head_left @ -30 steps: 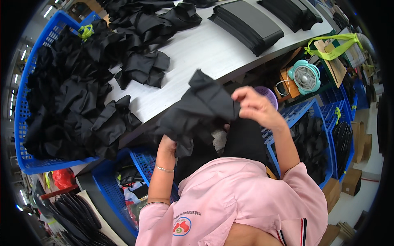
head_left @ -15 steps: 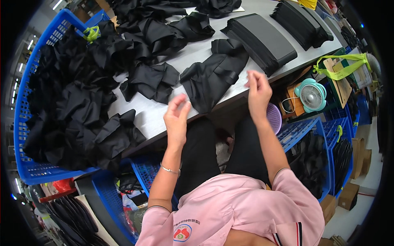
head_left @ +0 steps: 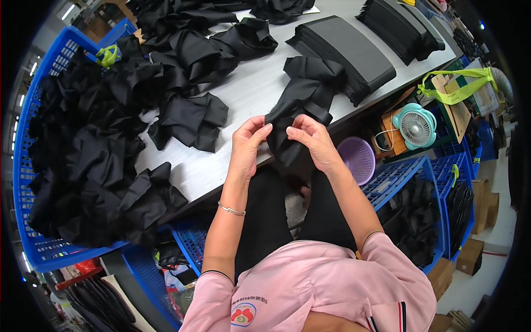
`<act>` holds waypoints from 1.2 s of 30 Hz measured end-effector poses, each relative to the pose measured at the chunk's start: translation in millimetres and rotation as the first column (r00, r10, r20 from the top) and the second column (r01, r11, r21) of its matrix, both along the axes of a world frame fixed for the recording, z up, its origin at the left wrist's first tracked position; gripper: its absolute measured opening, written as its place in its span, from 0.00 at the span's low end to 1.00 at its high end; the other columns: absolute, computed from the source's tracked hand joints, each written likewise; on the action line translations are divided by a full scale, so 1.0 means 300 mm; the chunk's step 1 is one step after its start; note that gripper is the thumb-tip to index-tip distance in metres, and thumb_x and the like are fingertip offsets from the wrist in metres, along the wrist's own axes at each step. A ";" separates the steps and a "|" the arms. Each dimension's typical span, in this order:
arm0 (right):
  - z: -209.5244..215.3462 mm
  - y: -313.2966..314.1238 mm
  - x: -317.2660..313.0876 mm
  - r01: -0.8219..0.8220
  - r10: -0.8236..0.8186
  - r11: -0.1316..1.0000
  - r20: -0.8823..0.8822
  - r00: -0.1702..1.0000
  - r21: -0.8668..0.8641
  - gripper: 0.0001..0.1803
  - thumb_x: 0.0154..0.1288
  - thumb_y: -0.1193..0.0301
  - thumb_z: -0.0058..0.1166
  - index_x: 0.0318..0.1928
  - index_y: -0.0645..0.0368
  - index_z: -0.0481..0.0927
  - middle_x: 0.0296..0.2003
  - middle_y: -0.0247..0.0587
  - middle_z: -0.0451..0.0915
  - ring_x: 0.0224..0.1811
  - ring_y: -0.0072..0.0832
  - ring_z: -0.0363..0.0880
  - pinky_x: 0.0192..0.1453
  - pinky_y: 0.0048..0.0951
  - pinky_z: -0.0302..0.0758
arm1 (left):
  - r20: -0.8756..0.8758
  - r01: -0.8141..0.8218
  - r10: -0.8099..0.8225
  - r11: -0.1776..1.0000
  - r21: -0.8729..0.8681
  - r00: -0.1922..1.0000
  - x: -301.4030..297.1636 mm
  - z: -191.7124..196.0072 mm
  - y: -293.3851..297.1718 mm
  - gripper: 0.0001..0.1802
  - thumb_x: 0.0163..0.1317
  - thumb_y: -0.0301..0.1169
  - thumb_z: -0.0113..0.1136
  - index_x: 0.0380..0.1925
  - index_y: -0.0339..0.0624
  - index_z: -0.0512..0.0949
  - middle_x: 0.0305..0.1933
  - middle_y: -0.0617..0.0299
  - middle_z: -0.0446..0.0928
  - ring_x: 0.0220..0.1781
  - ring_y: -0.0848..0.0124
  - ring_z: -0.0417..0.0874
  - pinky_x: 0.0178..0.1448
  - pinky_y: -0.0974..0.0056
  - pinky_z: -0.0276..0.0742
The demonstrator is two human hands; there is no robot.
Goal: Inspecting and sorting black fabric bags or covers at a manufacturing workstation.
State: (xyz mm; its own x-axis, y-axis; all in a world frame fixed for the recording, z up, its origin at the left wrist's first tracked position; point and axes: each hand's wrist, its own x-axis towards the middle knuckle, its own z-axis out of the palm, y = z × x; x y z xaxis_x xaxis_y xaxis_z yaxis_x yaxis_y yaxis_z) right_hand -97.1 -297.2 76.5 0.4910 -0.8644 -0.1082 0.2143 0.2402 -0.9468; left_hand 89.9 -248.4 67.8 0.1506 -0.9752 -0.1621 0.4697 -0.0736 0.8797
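Note:
A crumpled black fabric piece (head_left: 310, 91) lies at the table's near edge, its lower end hanging over. My left hand (head_left: 249, 141) pinches the left side of that end between thumb and forefinger. Close beside it, my right hand (head_left: 312, 141) is closed on the fabric's other side, thumb against fingers. The cloth between the two hands is lifted a little off the table. Just beyond it stands a neat stack of flat black panels (head_left: 345, 52). Left of my hands another crumpled black piece (head_left: 193, 122) rests on the white table (head_left: 249, 83).
A blue basket (head_left: 25, 205) heaped with black fabric flanks the table's left. A second panel stack (head_left: 395, 27) sits at the far right. To the right are a purple basket (head_left: 357, 160), a turquoise fan (head_left: 416, 127) and blue crates (head_left: 398, 180). Cartons (head_left: 470, 257) stand on the floor.
Both hands have come together and taken hold of the black fabric's near end. That end is now raised and drawn in; the view has shifted slightly.

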 end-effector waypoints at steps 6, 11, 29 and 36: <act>0.107 -0.008 0.054 -0.027 0.025 1.000 0.156 0.987 0.013 0.12 0.65 0.72 0.66 0.45 0.60 0.79 0.40 0.31 0.81 0.47 0.18 0.79 0.55 0.23 0.74 | -0.138 0.065 -0.100 0.969 -0.237 0.985 0.014 0.125 0.058 0.10 0.63 0.25 0.65 0.44 0.38 0.78 0.51 0.64 0.77 0.49 0.77 0.77 0.54 0.69 0.73; 0.060 -0.005 0.083 -0.094 0.098 0.995 0.124 0.987 -0.035 0.10 0.65 0.76 0.64 0.45 0.61 0.78 0.40 0.30 0.81 0.42 0.17 0.79 0.51 0.22 0.76 | -0.119 0.040 -0.059 0.988 -0.152 0.991 0.025 0.096 0.076 0.20 0.57 0.19 0.70 0.49 0.39 0.75 0.48 0.65 0.77 0.46 0.79 0.77 0.54 0.72 0.76; -0.016 0.096 0.170 0.071 -0.563 0.484 -0.248 0.788 -0.872 0.09 0.57 0.79 0.57 0.39 0.60 0.75 0.27 0.49 0.79 0.32 0.52 0.79 0.35 0.46 0.74 | 0.229 -0.197 0.212 0.977 -0.084 0.950 -0.028 0.081 0.111 0.12 0.54 0.22 0.74 0.32 0.43 0.77 0.25 0.77 0.69 0.27 0.88 0.66 0.30 0.79 0.59; -0.012 -0.016 0.077 0.174 -0.746 0.417 -0.226 0.626 -0.892 0.09 0.61 0.80 0.55 0.42 0.57 0.76 0.22 0.44 0.78 0.24 0.43 0.80 0.29 0.41 0.75 | 0.500 -0.496 0.596 0.802 -0.333 0.628 0.082 0.063 0.073 0.10 0.58 0.18 0.63 0.40 0.38 0.78 0.24 0.72 0.71 0.26 0.84 0.68 0.32 0.76 0.65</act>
